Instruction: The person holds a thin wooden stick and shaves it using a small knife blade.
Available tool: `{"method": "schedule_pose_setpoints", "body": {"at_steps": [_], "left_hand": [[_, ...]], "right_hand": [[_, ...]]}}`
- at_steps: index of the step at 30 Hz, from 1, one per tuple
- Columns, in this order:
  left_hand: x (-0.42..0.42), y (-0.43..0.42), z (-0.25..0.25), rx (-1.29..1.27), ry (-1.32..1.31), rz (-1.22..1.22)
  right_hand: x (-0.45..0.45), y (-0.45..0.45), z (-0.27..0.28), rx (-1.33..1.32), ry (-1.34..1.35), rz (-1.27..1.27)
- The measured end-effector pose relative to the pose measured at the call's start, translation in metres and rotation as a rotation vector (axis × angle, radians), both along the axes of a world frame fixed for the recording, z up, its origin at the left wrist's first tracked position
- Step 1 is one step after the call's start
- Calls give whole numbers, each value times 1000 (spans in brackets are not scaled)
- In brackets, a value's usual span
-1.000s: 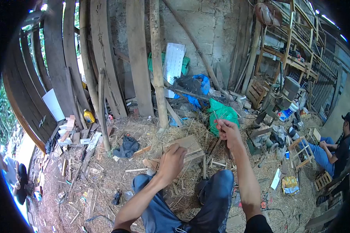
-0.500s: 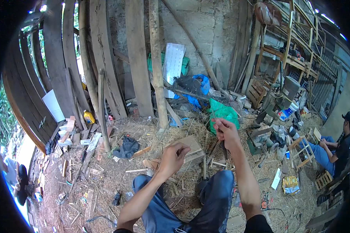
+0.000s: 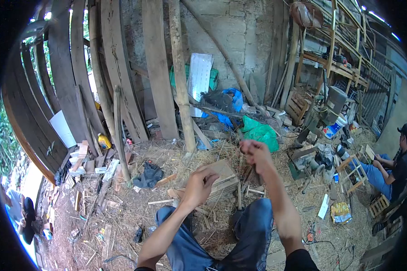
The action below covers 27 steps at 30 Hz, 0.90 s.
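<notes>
My left hand [image 3: 198,189] is held over the near-left side of a pale wooden block [image 3: 222,170], its fingers curled toward the thumb. Whether anything small sits in that pinch cannot be made out. To the right and a little farther out, my right hand [image 3: 257,157] is closed, slightly blurred. A thin strip seems to stick up past its fingertips and something dark shows below it, but neither is clear enough to name. The block rests low in front of my knees, with thin wood pieces [image 3: 256,191] beside it.
A green plastic bag [image 3: 260,133] lies beyond my right hand, and a black bag [image 3: 148,174] to the left. Wooden posts [image 3: 182,90] stand ahead. Wood scraps and shavings cover the ground. Another person [image 3: 393,167] sits at the right; a partial figure [image 3: 20,212] shows far left.
My right hand has shifted slightly left and down, its fingers now blurred. My left hand stays almost in place. The view has shifted a little.
</notes>
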State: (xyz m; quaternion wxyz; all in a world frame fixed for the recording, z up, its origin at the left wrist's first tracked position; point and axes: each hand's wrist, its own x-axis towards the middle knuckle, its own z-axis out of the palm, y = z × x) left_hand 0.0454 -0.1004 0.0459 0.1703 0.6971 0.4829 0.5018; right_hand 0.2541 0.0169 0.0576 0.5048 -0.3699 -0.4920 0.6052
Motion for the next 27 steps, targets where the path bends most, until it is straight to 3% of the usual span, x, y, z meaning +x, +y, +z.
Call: {"method": "schedule_pose_setpoints", "body": {"at_steps": [4, 6, 8, 10, 11, 14, 18, 20, 24, 27], "left_hand": [[-15, 0, -11, -59, 45, -7], [-14, 13, -16, -76, 34, -10], [-14, 25, -18, -376, -243, -159], [-16, 29, -12, -425, -273, -200], [-18, 28, -11, -473, -302, -239], [-21, 17, -5, -496, -245, -272], [-25, 12, -10, -407, -209, -243], [-23, 18, -16, -161, -31, -174], [-9, 22, -11, -298, -186, -197], [-10, 20, -11, -374, -255, -213]], "right_hand": [[8, -1, 4, -4, 63, 29], [-12, -20, -9, 45, -47, 141], [-27, -36, -17, 81, -99, 217], [-36, -49, -18, 76, -98, 376], [-34, -44, -21, 54, -167, 325], [-17, -22, -9, 19, -44, 153], [1, -14, 12, -22, 66, 144], [-7, -25, 7, 16, 2, 141], [-36, -48, -23, 66, -54, 351], [-33, -54, -10, 13, -91, 302]]}}
